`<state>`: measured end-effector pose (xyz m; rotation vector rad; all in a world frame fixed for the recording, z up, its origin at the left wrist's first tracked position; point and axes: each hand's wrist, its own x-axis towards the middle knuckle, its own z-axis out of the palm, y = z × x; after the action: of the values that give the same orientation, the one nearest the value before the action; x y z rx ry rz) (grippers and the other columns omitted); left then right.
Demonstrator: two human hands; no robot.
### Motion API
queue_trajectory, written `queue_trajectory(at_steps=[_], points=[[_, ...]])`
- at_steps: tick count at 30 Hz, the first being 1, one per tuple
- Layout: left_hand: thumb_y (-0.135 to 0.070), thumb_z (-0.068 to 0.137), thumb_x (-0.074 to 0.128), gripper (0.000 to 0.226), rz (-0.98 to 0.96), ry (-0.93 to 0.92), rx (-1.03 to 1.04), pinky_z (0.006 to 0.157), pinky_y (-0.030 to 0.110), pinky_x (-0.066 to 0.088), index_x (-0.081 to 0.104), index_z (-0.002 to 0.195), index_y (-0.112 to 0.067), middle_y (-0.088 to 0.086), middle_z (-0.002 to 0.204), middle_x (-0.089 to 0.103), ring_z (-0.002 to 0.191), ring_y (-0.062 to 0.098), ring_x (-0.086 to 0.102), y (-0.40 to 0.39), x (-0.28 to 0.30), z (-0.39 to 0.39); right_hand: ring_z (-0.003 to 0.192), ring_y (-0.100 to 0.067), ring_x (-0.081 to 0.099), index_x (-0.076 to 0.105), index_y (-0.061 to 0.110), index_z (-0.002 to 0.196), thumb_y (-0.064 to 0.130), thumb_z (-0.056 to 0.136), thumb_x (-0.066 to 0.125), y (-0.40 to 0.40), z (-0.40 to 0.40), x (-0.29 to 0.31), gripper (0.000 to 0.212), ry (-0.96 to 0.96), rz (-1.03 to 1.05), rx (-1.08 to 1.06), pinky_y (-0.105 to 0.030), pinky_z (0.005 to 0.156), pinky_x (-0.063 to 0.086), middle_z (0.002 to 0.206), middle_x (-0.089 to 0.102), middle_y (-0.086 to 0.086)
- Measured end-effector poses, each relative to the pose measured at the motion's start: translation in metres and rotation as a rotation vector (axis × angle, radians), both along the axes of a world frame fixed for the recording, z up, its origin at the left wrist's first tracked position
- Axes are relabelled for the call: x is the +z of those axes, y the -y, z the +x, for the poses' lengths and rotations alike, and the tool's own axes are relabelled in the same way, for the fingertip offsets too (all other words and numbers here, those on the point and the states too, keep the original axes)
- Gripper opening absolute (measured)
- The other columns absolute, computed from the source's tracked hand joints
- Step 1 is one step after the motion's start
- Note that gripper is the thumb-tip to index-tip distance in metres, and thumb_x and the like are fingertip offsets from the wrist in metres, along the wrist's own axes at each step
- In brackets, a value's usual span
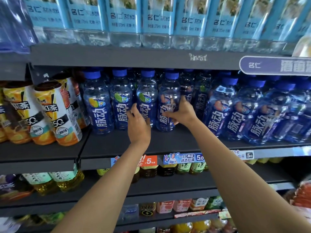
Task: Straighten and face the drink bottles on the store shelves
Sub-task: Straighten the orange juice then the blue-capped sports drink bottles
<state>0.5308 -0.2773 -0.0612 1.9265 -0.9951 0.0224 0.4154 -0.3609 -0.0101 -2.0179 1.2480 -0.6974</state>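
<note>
A row of blue-capped blue drink bottles stands on the middle shelf (117,147). My left hand (138,125) curls around the lower part of a bottle with a lime label (147,96). My right hand (180,111) grips the neighbouring bottle (168,91) from its right side, fingers wrapped round its label. To the left stand a bottle with a yellow fruit label (97,105) and another lime one (120,100). More blue bottles (235,111) stand to the right, closer to the shelf's front edge.
Orange-and-white tea bottles (55,111) fill the left section behind a shelf divider (82,148). Clear bottles with light blue labels (124,22) line the shelf above. Price tags (183,158) hang on the shelf edge. Green tea and other drinks fill the lower shelves.
</note>
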Motion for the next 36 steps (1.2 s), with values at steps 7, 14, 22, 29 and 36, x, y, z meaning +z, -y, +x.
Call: queue_trajectory(at_steps=[7, 14, 22, 29, 36], points=[[-0.021, 0.093, 0.058, 0.062, 0.206, -0.061, -0.015, 0.094, 0.041, 0.039, 0.024, 0.140, -0.001, 0.020, 0.137, 0.039, 0.128, 0.037, 0.035, 0.005, 0.012, 0.000, 0.063, -0.026, 0.065, 0.036, 0.008, 0.128, 0.013, 0.084, 0.070, 0.007, -0.004, -0.005, 0.057, 0.081, 0.069, -0.008, -0.039, 0.068, 0.059, 0.090, 0.065, -0.013], [-0.022, 0.092, 0.059, 0.058, 0.173, -0.031, 0.063, 0.097, 0.039, 0.037, 0.029, 0.134, 0.002, 0.022, 0.133, 0.037, 0.124, 0.035, 0.035, 0.011, 0.007, -0.011, 0.092, -0.033, 0.063, 0.040, 0.004, 0.130, 0.022, 0.082, 0.072, -0.006, -0.027, -0.005, 0.060, 0.045, -0.163, -0.082, -0.046, 0.075, 0.055, 0.118, 0.053, -0.009], [-0.006, 0.080, 0.066, 0.038, -0.219, 0.144, 0.025, 0.082, 0.038, 0.038, 0.051, 0.115, 0.000, 0.018, 0.113, 0.048, 0.102, 0.033, 0.048, 0.001, 0.006, -0.036, 0.096, -0.039, 0.058, 0.025, 0.005, 0.145, 0.017, 0.086, 0.063, -0.019, -0.067, 0.017, 0.071, -0.117, -0.668, -0.560, -0.034, 0.056, 0.036, 0.147, 0.024, -0.016], [-0.016, 0.087, 0.064, 0.048, -0.104, 0.173, -0.127, 0.094, 0.031, 0.034, 0.042, 0.128, -0.003, 0.015, 0.126, 0.042, 0.116, 0.027, 0.042, 0.007, 0.017, -0.054, 0.097, -0.038, 0.060, 0.020, 0.006, 0.146, 0.021, 0.086, 0.066, -0.018, -0.071, 0.009, 0.076, 0.019, -0.501, -0.651, -0.033, 0.061, 0.037, 0.148, 0.020, -0.012], [-0.025, 0.092, 0.057, 0.060, -0.017, 0.188, -0.150, 0.099, 0.032, 0.039, 0.030, 0.140, -0.001, 0.013, 0.134, 0.042, 0.125, 0.025, 0.042, 0.012, 0.014, -0.050, 0.115, -0.039, 0.052, 0.019, 0.004, 0.145, 0.027, 0.086, 0.068, -0.013, -0.084, 0.005, 0.080, -0.013, -0.352, -0.635, -0.041, 0.078, 0.043, 0.148, 0.026, -0.012]])
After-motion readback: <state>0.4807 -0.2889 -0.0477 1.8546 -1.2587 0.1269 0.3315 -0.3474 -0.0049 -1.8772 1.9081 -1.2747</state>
